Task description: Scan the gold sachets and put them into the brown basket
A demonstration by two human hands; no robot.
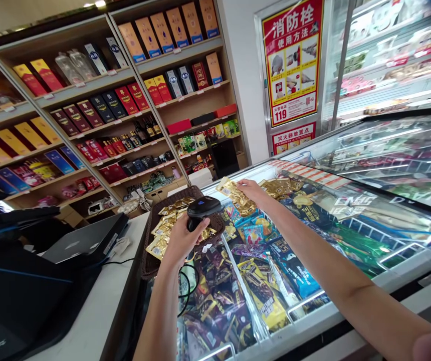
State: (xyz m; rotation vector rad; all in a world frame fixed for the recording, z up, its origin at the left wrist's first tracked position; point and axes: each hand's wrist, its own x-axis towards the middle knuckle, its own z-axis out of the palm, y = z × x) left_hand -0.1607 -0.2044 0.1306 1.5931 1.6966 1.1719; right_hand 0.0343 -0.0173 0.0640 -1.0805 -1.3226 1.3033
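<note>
My left hand is wrapped round the grip of a black barcode scanner, held over a dark brown woven basket. Gold foil packets fill the basket, some spilling toward its near rim. Out to the right, my right hand pinches the edge of a gold packet above the glass top of the freezer. More gold packets lie on the glass just beyond that hand. From below the scanner, a black cable curls down.
Under the glass, the chest freezer holds colourful ice-cream packs in wire baskets. At left are a white counter and black checkout equipment. Shelves of boxed bottles line the back wall, beside a red fire-hydrant poster.
</note>
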